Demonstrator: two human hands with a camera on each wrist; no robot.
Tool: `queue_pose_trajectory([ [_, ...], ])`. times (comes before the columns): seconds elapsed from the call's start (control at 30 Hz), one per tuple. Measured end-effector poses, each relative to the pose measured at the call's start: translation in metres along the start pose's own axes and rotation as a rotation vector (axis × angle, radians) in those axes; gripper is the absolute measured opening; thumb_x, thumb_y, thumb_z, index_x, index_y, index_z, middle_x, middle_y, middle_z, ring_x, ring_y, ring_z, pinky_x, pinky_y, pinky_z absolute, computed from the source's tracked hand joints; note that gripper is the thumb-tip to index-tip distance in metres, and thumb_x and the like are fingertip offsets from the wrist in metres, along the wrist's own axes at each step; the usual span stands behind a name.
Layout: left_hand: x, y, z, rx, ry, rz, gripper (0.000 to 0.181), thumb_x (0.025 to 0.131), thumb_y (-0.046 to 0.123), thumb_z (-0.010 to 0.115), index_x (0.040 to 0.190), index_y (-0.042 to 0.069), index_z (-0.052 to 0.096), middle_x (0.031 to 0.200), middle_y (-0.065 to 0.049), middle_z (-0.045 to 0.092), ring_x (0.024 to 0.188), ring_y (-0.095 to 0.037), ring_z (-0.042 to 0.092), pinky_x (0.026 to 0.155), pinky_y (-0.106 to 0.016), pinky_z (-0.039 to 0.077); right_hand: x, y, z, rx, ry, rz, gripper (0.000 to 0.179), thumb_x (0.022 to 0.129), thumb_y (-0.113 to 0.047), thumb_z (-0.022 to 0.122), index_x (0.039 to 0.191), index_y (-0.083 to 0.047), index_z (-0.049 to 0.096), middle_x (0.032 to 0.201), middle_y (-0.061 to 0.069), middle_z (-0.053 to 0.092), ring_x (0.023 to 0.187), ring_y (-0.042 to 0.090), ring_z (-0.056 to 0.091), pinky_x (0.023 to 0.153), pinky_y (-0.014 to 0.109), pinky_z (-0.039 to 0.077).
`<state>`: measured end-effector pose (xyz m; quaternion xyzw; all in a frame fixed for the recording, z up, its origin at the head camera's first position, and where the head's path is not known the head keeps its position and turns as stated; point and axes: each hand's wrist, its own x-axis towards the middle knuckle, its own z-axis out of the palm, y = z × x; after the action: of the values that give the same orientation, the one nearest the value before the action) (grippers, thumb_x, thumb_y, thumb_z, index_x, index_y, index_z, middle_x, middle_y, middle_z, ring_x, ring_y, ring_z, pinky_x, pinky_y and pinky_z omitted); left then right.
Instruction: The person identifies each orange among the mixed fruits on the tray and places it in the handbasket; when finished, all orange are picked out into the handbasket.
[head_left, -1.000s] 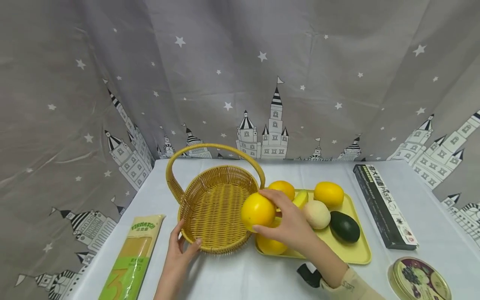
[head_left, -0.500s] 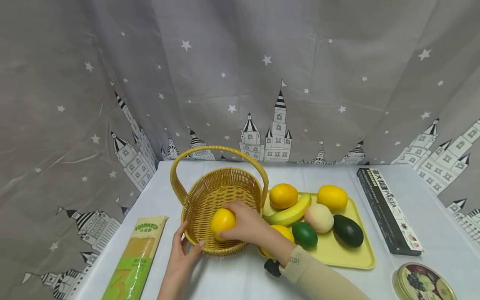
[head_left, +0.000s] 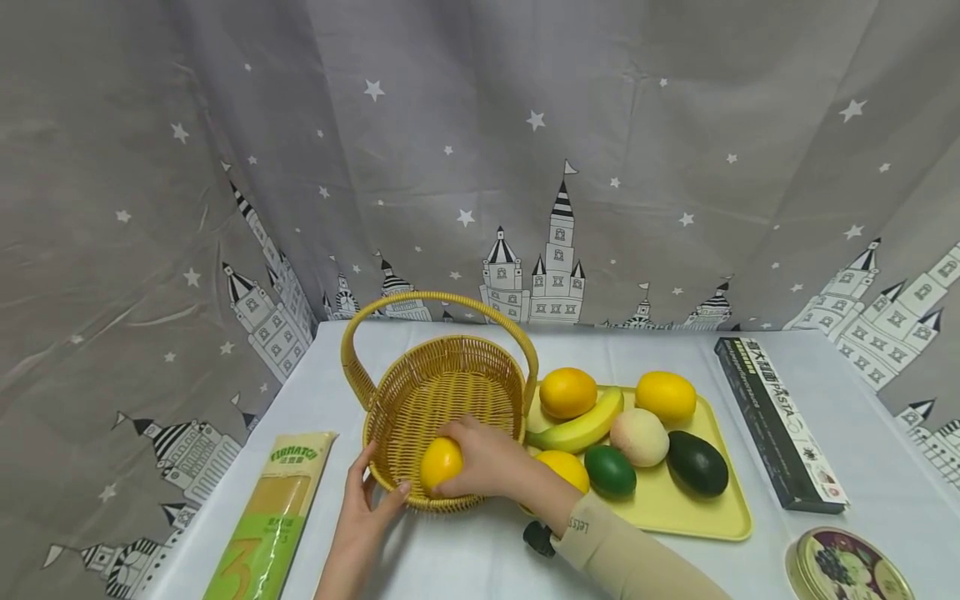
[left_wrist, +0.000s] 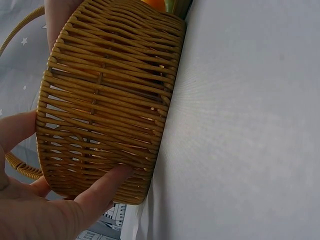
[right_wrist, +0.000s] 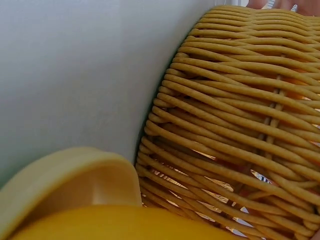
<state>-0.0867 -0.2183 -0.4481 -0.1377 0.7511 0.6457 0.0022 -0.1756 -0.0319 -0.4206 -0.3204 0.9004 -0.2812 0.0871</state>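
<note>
A round wicker basket (head_left: 457, 354) with a tall arched handle stands on the white table. My left hand (head_left: 360, 521) holds its near left side, thumb at the front rim; in the left wrist view, its fingers (left_wrist: 102, 192) press on the woven wall. My right hand (head_left: 483, 458) reaches over the near right rim and grips an orange (head_left: 441, 464) inside the basket, low near the front wall. The hand hides the orange's right side. From the right wrist, the basket's outer wall (right_wrist: 240, 100) shows, but neither the right hand nor the orange can be made out.
Right of the basket, a yellow tray (head_left: 690, 521) bears a banana (head_left: 581, 427), a peach (head_left: 640, 437), an avocado (head_left: 697, 463), a small green fruit (head_left: 611, 470) and several yellow-orange fruits. Pasta bag (head_left: 273, 517) at left; pasta box (head_left: 780, 425) and round tin (head_left: 851, 565) at right.
My right hand has carried the orange leftward from above the tray's edge into the basket, then lowered it slightly toward the near wall. The left hand keeps its place on the basket.
</note>
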Motion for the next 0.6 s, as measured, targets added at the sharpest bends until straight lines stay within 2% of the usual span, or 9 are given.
queue_pose_trajectory([
  [0.27, -0.0007, 0.0006, -0.0005, 0.002, 0.005, -0.007, 0.091, 0.091, 0.022, 0.068, 0.155, 0.016, 0.004, 0.160, -0.014, -0.009, 0.144, -0.040, 0.002, 0.113, -0.054, 0.023, -0.0009, -0.0011, -0.0002, -0.039, -0.004, -0.003, 0.071, 0.070, -0.050, 0.079, 0.129, -0.019, 0.058, 0.120, 0.001, 0.057, 0.088, 0.011, 0.057, 0.069, 0.026, 0.050],
  [0.6, -0.0004, 0.0011, 0.0006, 0.009, 0.006, -0.016, 0.091, 0.091, 0.022, 0.068, 0.156, 0.017, 0.004, 0.160, -0.014, -0.010, 0.144, -0.040, 0.001, 0.112, -0.053, 0.023, -0.0036, -0.0020, -0.0022, -0.047, 0.003, 0.002, 0.073, 0.071, -0.051, 0.078, 0.131, -0.015, 0.058, 0.123, 0.001, 0.058, 0.093, 0.012, 0.058, 0.072, 0.026, 0.050],
])
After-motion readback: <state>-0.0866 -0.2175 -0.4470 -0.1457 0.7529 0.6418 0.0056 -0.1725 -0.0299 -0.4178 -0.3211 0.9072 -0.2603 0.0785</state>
